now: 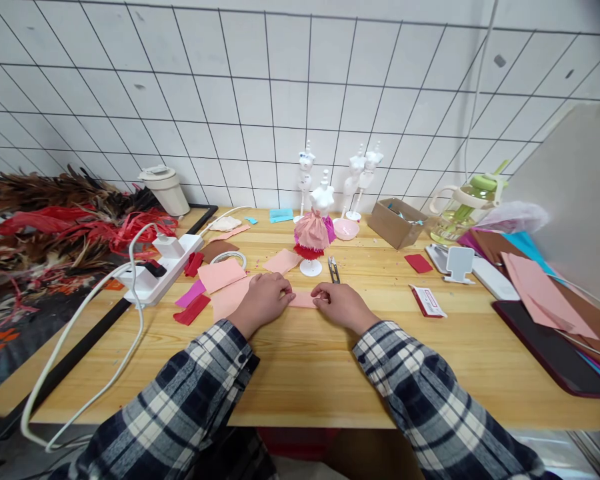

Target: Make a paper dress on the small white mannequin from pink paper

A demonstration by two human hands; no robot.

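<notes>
- Head view: woodgrained counter [300, 373]; gathered, crinkled skirt [311, 229] on a smooth white mannequin [323, 199].
- Left hand [266, 297] and right hand [344, 305]: each grip pinching one end of a strip [304, 299].
- Strip: flat, pale pink, papery, between the hands.

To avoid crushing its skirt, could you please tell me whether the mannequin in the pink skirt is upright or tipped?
Upright: the mannequin stands with its round white base on the table.

The strip [303, 299] is pale pink; the sleeves [207, 360] are checked navy, grey and cream; the skirt [311, 231] is pink, red and magenta; the wall [289, 57] is white, gridded black; the table [300, 380] is tan.
</notes>
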